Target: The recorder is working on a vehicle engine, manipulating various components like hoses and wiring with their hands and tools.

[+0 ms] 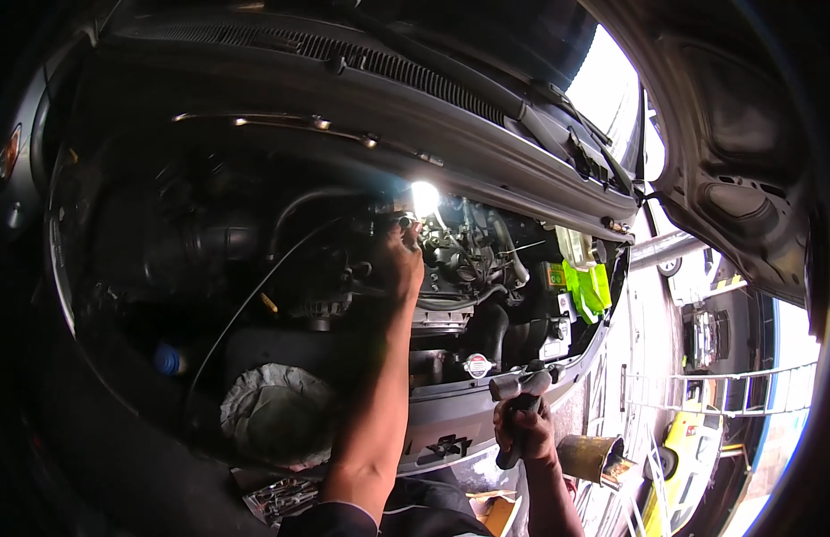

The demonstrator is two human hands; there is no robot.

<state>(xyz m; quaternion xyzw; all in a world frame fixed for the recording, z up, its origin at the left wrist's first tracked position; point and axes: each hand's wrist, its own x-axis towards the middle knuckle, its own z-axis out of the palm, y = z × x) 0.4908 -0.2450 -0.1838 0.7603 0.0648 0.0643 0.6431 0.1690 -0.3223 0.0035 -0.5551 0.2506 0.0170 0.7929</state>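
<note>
My left hand (pixel 404 252) reaches deep into the engine bay, its fingers closed at a dark part or tool that I cannot make out. Just beyond those fingers shines a bright work lamp (pixel 425 199), lighting the engine (pixel 460 259) with its hoses and wires. My right hand (pixel 528 428) is wrapped round the dark handle of a hammer (pixel 520 385). The hammer's grey head points up, over the front edge of the bay. A radiator cap (pixel 477 365) lies just left of the hammer head.
The raised hood (pixel 737 134) stands at the right. Bright yellow-green cloth (pixel 587 291) rests near the battery (pixel 555 276). A crumpled grey cover (pixel 276 413) sits at the lower left, near a tray of tools (pixel 285 501). A metal can (pixel 590 458), a ladder (pixel 728 391) and a yellow vehicle (pixel 688 461) are at the right.
</note>
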